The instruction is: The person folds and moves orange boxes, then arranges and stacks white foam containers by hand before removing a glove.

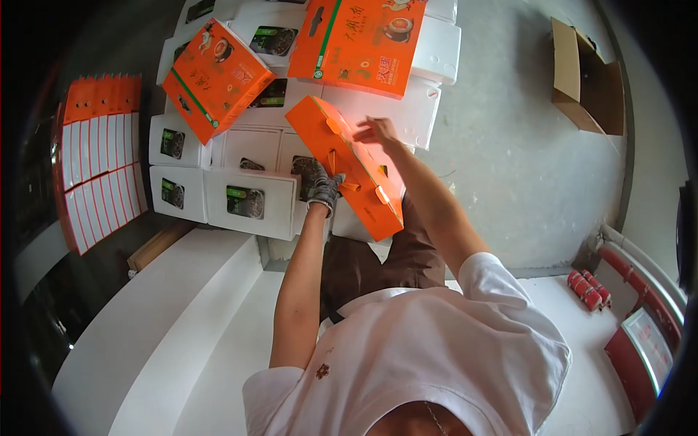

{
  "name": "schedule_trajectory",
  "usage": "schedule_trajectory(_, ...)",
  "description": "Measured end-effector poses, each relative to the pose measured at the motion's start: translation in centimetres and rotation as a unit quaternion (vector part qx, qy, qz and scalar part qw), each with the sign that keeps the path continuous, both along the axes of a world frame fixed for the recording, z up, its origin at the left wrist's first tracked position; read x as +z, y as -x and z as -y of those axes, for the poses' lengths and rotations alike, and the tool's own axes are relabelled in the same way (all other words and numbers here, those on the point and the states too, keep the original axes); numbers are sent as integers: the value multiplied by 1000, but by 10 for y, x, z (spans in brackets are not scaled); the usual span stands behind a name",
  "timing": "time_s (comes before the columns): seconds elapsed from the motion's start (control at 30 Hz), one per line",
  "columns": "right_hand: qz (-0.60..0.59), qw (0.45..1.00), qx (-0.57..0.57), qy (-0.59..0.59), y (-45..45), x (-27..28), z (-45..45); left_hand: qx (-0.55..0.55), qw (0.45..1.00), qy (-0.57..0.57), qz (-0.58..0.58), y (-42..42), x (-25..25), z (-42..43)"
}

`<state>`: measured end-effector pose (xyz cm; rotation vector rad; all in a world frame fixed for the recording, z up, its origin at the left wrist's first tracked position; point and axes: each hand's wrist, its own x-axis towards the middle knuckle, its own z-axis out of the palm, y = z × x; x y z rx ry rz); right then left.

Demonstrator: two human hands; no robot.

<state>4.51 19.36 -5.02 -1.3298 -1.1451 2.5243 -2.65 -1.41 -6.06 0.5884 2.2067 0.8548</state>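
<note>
An orange gift box [363, 185] stands tilted over the stacked white boxes, with an orange ribbon handle and two orange tabs on its narrow side. My left hand [324, 189], in a grey glove, holds this box at its left side, its thumb beside the ribbon. Bare and with fingers apart, my right hand [376, 132] is over the box's upper right edge and holds nothing. Whether its fingertips touch the box cannot be told. Two more orange boxes, a smaller one [214, 80] and a larger one [363, 47], lie on the white boxes.
White boxes [218, 218] with dark labels are stacked in front of me. A row of orange and white boxes [102, 156] stands at the left. An open cardboard box [585, 83] is on the grey floor at the right. Red cylinders [589, 289] lie at the lower right.
</note>
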Motion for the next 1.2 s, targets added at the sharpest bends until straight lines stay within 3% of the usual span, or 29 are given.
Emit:
schedule_trajectory(0.03,-38,999,35,-17,-18,-33,4,32,999,-29,-5,6,-21,8)
schedule_trajectory(0.07,52,992,116,-11,-26,-8,3,29,996,-23,77,17,-58,21)
schedule_trajectory(0.1,48,990,125,-45,-39,-3,15,48,990,-25,130,20,-48,19)
schedule_trajectory(0.13,-8,985,123,-121,-55,11,35,63,981,-23,183,21,-36,19)
schedule_trajectory(0.17,-66,969,120,-207,-63,28,42,55,991,-13,124,25,-63,28)
schedule_trajectory(0.2,-71,918,166,-353,-79,2,60,46,991,-17,125,25,-63,18)
schedule_trajectory(0.23,33,893,289,-343,-94,48,68,62,990,-10,129,23,-60,14)
schedule_trajectory(0.27,25,859,268,-436,-109,59,83,74,988,0,134,19,-55,14)
schedule_trajectory(0.3,63,882,262,-387,-117,70,87,60,989,4,138,15,-30,4)
schedule_trajectory(0.33,99,901,256,-336,-124,78,91,80,973,6,216,9,11,-11)
schedule_trajectory(0.37,70,898,188,-392,-131,64,96,101,951,6,292,3,34,-23)
schedule_trajectory(0.4,76,898,180,-396,-132,57,95,62,983,-9,170,10,-21,-13)
schedule_trajectory(0.47,143,914,156,-347,-132,46,93,89,985,-31,147,11,-45,-17)
schedule_trajectory(0.5,30,996,-8,-89,-133,37,87,110,974,-12,197,13,-21,-24)
schedule_trajectory(0.57,16,998,-56,-3,-140,43,84,63,997,30,36,8,2,-25)
schedule_trajectory(0.6,16,998,-48,-34,-140,41,87,53,998,30,35,5,26,-28)
schedule_trajectory(0.63,18,996,-21,-87,-139,35,89,-58,994,48,-81,1,62,-34)
schedule_trajectory(0.67,23,990,5,-138,-139,31,95,-168,965,64,-193,-5,98,-39)
schedule_trajectory(0.7,66,946,-34,-314,-134,38,105,-272,911,73,-303,-5,120,-47)
schedule_trajectory(0.73,141,890,-85,-426,-124,58,108,-439,831,37,-339,6,126,-55)
schedule_trajectory(0.77,215,815,-134,-521,-116,87,112,-550,753,93,-348,11,132,-62)
schedule_trajectory(0.8,203,780,-75,-588,-117,110,113,-649,660,145,-349,14,136,-69)
schedule_trajectory(0.87,176,722,118,-659,-122,114,125,-647,614,119,-436,19,128,-73)
schedule_trajectory(0.9,233,704,163,-651,-116,107,133,-644,587,82,-484,29,112,-77)
schedule_trajectory(1.03,295,743,75,-596,-110,114,137,-675,578,14,-458,46,86,-91)
schedule_trajectory(1.1,312,707,132,-621,-106,114,140,-664,576,-29,-476,52,80,-90)
schedule_trajectory(1.2,292,715,130,-622,-105,118,147,-652,585,-60,-479,56,80,-86)
